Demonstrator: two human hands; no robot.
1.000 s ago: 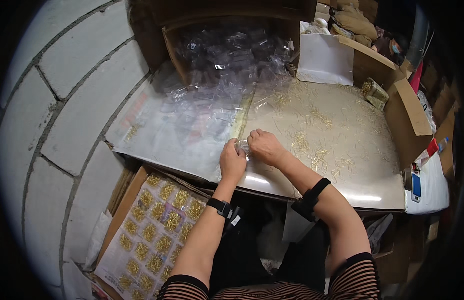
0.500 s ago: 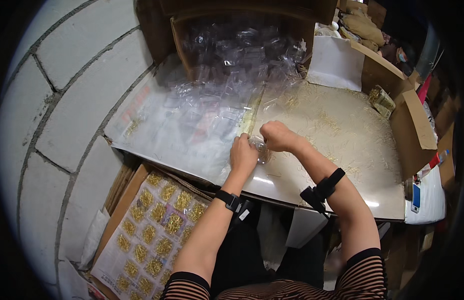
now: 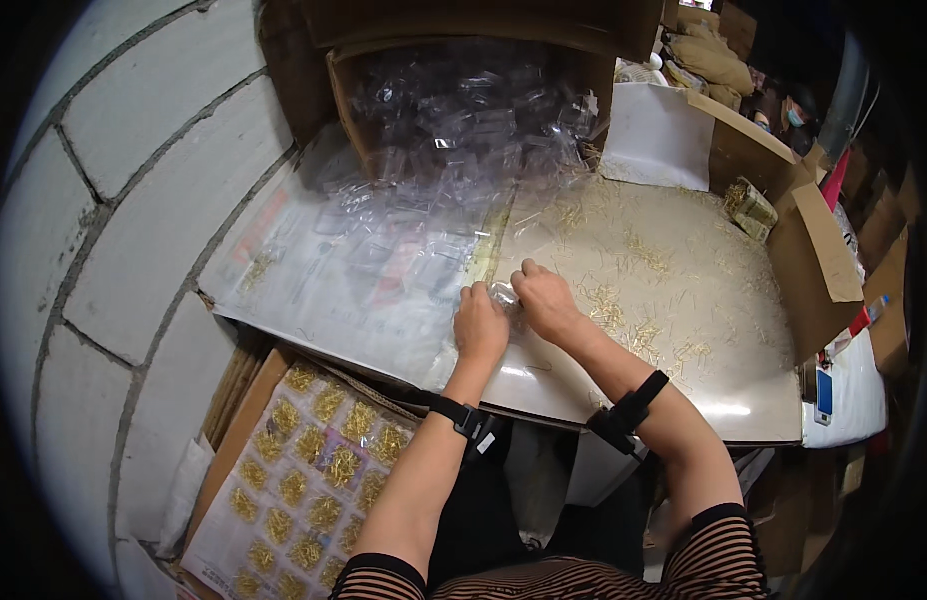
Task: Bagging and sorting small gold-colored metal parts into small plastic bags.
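Over the near middle of the table, both hands meet at a small clear plastic box (image 3: 503, 294). My left hand (image 3: 480, 322) has its fingers closed on the box's left side. My right hand (image 3: 546, 300) grips it from the right with bent fingers, which partly hide it. Whether anything lies inside the box I cannot make out. Thin gold metal pieces (image 3: 606, 308), like pins or small hooks, lie loose on the tabletop right beside my right hand.
A cardboard box (image 3: 341, 105) at the back spills a heap of clear plastic boxes (image 3: 454, 150) onto the table. At lower left, a tray (image 3: 219, 525) carries rows of clear packs (image 3: 306, 550) filled with gold pieces. Cardboard walls (image 3: 819, 245) bound the right side; a block wall (image 3: 164, 270) stands left.
My right hand has come down from its raised fist and now holds the clear box with my left hand. More gold pieces show beside the right hand. The view has shifted slightly.
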